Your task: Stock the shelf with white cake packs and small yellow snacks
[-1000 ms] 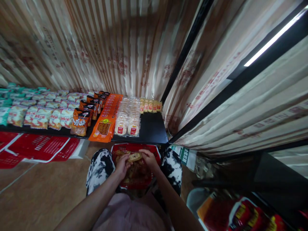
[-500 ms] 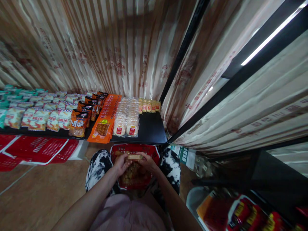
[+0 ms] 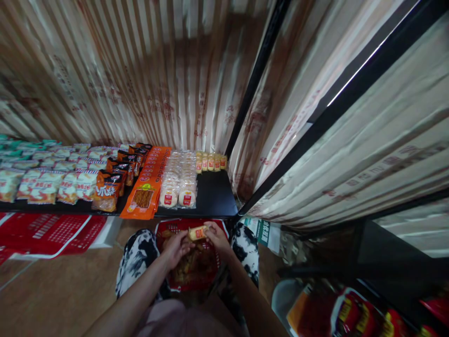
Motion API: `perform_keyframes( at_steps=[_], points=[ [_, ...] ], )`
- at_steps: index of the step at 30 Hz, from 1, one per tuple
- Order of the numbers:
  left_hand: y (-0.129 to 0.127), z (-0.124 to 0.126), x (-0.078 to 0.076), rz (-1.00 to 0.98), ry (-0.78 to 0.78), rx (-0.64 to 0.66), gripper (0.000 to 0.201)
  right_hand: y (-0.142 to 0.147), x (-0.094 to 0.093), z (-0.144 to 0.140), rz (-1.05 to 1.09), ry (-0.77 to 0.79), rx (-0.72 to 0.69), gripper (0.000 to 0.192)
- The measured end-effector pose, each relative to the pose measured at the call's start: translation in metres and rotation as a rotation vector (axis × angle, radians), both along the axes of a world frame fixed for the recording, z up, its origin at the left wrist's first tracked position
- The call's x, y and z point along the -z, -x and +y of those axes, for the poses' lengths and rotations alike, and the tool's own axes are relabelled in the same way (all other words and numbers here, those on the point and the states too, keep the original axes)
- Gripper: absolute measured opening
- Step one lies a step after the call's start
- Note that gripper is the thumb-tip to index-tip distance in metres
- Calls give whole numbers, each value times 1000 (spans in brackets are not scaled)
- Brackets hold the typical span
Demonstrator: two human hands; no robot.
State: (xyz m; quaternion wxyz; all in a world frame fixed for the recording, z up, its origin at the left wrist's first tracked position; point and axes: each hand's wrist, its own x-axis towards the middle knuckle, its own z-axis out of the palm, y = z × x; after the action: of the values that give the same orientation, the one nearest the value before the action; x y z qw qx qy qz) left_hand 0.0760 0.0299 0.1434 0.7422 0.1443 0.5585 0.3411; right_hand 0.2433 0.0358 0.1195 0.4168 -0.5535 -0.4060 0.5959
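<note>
Between my two hands, above a red basket (image 3: 162, 227), is a small yellow snack packet (image 3: 198, 232) with a red label facing up. My left hand (image 3: 177, 249) pinches its left end, and my right hand (image 3: 216, 238) grips its right end. More packets of the same yellow kind lie in the basket, partly hidden by my hands. A short row of matching yellow packets (image 3: 211, 163) stands at the back right of the black shelf (image 3: 213, 196). Left of that row are clear-wrapped round white crackers (image 3: 177, 185) in two columns.
Orange flat snack bags (image 3: 142, 196), orange-black bags (image 3: 105, 189) and white bags (image 3: 44, 185) line the shelf leftward. A black post (image 3: 257, 77) rises at the shelf's back right corner. Other red baskets (image 3: 52, 234) sit beneath on the left; red packages (image 3: 351, 311) lie lower right.
The yellow packet has turned in my hands, so its red-labelled face now shows. The view has shifted slightly, with the shelf appearing lower and further left.
</note>
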Motion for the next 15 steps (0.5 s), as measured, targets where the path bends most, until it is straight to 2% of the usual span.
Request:
perform_keyframes(
  at_steps=[2,5,9,12,15],
  points=[
    [-2,0,-4,-42,48,9,28,-4,0,4,-8,-5,-1,39],
    [-7,1,-9,-37,-18,54,38,-11,-4,12,-4,-40,1,43],
    [-15,1,-12,-34,-147,101,38,-17,-20,19,-22,-51,9,41],
    [-20,1,-10,-26,-152,92,37,-20,-30,20,-66,-60,-21,36],
    [-22,2,-6,-1,-144,76,37,-20,-32,20,-81,-49,-15,36]
  ],
)
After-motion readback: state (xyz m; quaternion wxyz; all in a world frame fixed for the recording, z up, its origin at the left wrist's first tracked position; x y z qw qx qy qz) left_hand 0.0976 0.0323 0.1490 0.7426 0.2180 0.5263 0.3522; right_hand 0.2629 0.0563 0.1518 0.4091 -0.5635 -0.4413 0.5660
